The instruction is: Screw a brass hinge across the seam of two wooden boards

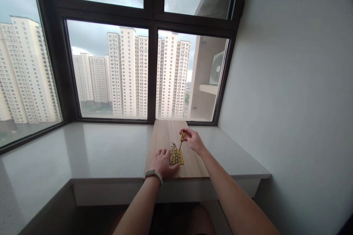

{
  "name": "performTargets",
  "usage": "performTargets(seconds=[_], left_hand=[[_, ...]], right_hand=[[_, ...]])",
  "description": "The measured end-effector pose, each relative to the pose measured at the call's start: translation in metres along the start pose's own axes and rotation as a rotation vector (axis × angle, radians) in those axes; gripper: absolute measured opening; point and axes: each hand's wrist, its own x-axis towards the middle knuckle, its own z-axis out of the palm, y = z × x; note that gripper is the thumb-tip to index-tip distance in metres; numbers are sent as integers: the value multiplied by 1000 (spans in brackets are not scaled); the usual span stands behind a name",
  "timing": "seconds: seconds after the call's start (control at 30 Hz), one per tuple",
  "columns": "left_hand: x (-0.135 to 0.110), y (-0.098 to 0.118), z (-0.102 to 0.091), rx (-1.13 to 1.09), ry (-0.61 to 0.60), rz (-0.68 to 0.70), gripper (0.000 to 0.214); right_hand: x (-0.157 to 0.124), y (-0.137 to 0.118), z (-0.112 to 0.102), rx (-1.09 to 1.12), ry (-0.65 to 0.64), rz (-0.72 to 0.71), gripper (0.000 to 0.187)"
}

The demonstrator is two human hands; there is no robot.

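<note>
Head view: we rest an open left hand against the hinge on the boards, our right hand gripping a screwdriver over it, work apparently midway, small pieces beyond it seemingly left unplaced.

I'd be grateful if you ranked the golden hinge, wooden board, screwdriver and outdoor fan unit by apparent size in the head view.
1. Wooden board
2. Outdoor fan unit, though farther away
3. Golden hinge, partly covered
4. Screwdriver, partly covered
</note>
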Motion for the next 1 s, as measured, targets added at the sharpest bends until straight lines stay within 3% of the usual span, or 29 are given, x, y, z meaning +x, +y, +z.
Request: performTargets(seconds=[0.5,0.67,0.83,1.0], left_hand=[[1,0,2,14,0,-7,87],[0,0,1,1,8,3,85],[-1,2,-3,11,-24,-14,86],[-1,2,-2,15,-13,-14,84]], right_hand=[[-9,-3,13,-167,159,-73,31],[-4,-9,10,-96,41,-48,25],[0,-12,5,-19,-97,-1,37],[-1,-10,4,-8,-73,22,39]])
